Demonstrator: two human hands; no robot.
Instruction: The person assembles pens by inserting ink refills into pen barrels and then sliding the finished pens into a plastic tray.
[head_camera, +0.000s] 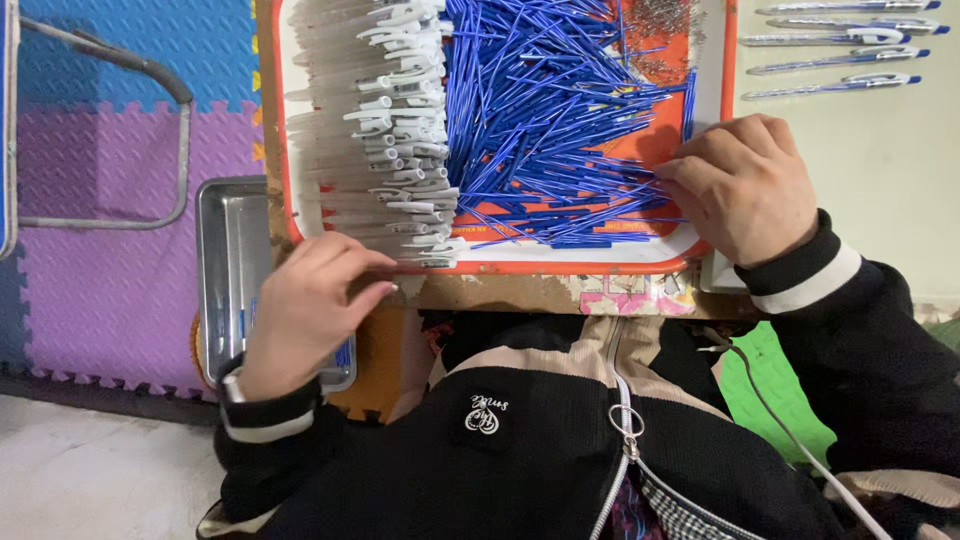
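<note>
An orange tray (600, 262) with a white rim holds a heap of thin blue pen refills (545, 120) and, on its left, a stack of clear pen barrels with white clips (385, 130). My left hand (305, 305) rests at the tray's near left corner, its fingertips touching the closest barrels; whether it grips one I cannot tell. My right hand (745, 185) lies on the tray's right edge with fingers curled, the tips picking at the blue refills.
Several finished blue-and-clear pens (850, 50) lie on the table at the top right. A metal tray (228, 260) sits low on the left beside a metal stool frame (150, 90). Purple and blue foam mats (90, 270) cover the floor.
</note>
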